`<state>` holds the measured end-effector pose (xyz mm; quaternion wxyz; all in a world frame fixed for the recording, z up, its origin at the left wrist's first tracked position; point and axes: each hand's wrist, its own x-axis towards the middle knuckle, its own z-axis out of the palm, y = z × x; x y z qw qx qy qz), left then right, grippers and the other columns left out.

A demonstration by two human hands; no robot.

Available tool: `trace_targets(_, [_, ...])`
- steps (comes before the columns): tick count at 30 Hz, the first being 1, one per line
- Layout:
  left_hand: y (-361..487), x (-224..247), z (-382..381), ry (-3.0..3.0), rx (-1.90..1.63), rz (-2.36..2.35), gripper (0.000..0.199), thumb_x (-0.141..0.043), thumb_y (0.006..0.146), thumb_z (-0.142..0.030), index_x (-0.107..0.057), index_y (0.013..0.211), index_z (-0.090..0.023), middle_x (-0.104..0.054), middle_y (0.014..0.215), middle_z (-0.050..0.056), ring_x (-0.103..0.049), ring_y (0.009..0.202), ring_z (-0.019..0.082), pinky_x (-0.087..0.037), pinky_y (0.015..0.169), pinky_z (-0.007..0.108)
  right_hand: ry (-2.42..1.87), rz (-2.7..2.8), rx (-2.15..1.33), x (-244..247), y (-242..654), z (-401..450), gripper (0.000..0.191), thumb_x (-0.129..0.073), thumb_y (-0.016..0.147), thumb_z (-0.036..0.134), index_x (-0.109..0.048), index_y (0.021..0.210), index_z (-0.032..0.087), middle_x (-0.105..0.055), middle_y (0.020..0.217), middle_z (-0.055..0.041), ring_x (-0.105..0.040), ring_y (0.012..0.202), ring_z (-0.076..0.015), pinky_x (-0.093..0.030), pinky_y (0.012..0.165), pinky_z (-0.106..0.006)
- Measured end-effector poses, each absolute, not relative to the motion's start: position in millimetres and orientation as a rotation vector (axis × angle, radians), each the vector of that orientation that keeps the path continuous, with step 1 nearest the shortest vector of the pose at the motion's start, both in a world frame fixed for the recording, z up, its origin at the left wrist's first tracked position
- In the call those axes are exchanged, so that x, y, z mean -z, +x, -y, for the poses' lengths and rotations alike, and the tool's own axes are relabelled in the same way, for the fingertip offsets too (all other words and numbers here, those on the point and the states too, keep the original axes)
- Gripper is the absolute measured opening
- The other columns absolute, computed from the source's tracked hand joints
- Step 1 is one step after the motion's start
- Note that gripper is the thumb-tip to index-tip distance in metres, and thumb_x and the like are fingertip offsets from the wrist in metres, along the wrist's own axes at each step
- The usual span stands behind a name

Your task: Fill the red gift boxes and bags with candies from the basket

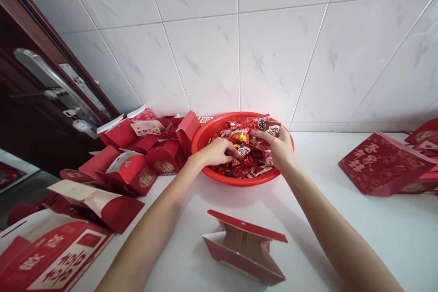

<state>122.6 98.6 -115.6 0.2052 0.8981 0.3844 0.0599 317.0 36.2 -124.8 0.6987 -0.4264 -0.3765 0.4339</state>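
A red plastic basket full of red-wrapped candies stands against the tiled wall. My left hand reaches over its left side, fingers bent down among the candies; what they pinch, if anything, is hidden. Over the basket's right side, my right hand holds wrapped candies between thumb and fingers. In front of the basket, between my forearms, an open red box stands on the white table, with its brown inside showing.
Many red boxes crowd the table's left side, with a larger red carton at the near left. More red boxes lie at the right. A dark door with a metal handle is at the far left.
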Motion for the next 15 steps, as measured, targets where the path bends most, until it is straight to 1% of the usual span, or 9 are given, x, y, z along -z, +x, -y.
trace_targets(1, [123.1, 116.1, -99.2, 2.479, -0.055, -1.057, 0.033, -0.060, 0.075, -0.007, -0.081, 0.095, -0.023, -0.079, 0.099, 0.001, -0.071, 0.099, 0.022, -0.052, 0.092, 0.028, -0.947, 0.840, -0.967, 124.5, 316.9, -35.9, 0.034, -0.083, 0.062, 0.029, -0.062, 0.087, 0.022, -0.073, 0.080, 0.0015, -0.070, 0.072, -0.0195, -0.058, 0.058, -0.030])
trace_targets(2, [123.4, 116.7, -100.0, 2.477, 0.021, -1.057, 0.038, -0.060, 0.073, -0.006, -0.081, 0.099, -0.023, -0.079, 0.104, 0.001, -0.071, 0.101, 0.023, -0.052, 0.092, 0.028, -0.945, 0.843, -0.967, 124.2, 316.7, -35.5, 0.034, -0.083, 0.062, 0.029, -0.062, 0.088, 0.022, -0.073, 0.081, 0.0014, -0.070, 0.072, -0.0196, -0.058, 0.058, -0.030])
trace_targets(4, [123.6, 118.0, -101.8, 2.528, 0.076, -1.051, 0.048, -0.062, 0.070, -0.007, -0.079, 0.110, -0.024, -0.077, 0.118, 0.002, -0.067, 0.112, 0.025, -0.050, 0.097, 0.028, -0.956, 0.849, -0.966, 123.6, 316.3, -34.9, 0.033, -0.083, 0.062, 0.030, -0.062, 0.088, 0.023, -0.073, 0.082, 0.0012, -0.070, 0.074, -0.0200, -0.059, 0.058, -0.031])
trace_targets(6, [123.5, 118.5, -103.0, 2.585, 0.095, -1.017, 0.054, -0.064, 0.067, -0.009, -0.077, 0.116, -0.026, -0.074, 0.124, 0.003, -0.064, 0.120, 0.029, -0.049, 0.099, 0.030, -0.972, 0.857, -0.962, 123.3, 316.1, -34.5, 0.033, -0.082, 0.063, 0.030, -0.062, 0.088, 0.023, -0.073, 0.083, 0.0009, -0.070, 0.074, -0.0204, -0.059, 0.059, -0.031])
trace_targets(9, [123.4, 117.6, -103.0, 2.589, 0.157, -1.005, 0.057, -0.066, 0.065, -0.013, -0.076, 0.120, -0.026, -0.075, 0.122, 0.003, -0.066, 0.115, 0.029, -0.050, 0.095, 0.029, -0.978, 0.864, -0.952, 123.2, 316.2, -34.7, 0.032, -0.082, 0.063, 0.031, -0.062, 0.087, 0.023, -0.072, 0.082, 0.0011, -0.070, 0.074, -0.0205, -0.059, 0.059, -0.031])
trace_targets(12, [123.7, 115.9, -102.1, 2.540, 0.225, -1.021, 0.061, -0.065, 0.067, -0.014, -0.072, 0.128, -0.023, -0.073, 0.125, 0.005, -0.068, 0.109, 0.026, -0.051, 0.090, 0.026, -0.981, 0.854, -0.962, 122.6, 316.3, -34.9, 0.033, -0.082, 0.062, 0.031, -0.061, 0.086, 0.023, -0.071, 0.080, 0.0015, -0.069, 0.074, -0.0204, -0.058, 0.057, -0.031])
trace_targets(15, [124.3, 115.1, -101.9, 2.526, 0.243, -1.013, 0.059, -0.065, 0.071, -0.015, -0.072, 0.128, -0.022, -0.073, 0.125, 0.006, -0.069, 0.104, 0.024, -0.051, 0.086, 0.025, -0.991, 0.839, -0.973, 121.8, 316.2, -34.7, 0.034, -0.083, 0.060, 0.031, -0.061, 0.086, 0.023, -0.071, 0.079, 0.0019, -0.069, 0.073, -0.0202, -0.057, 0.056, -0.030])
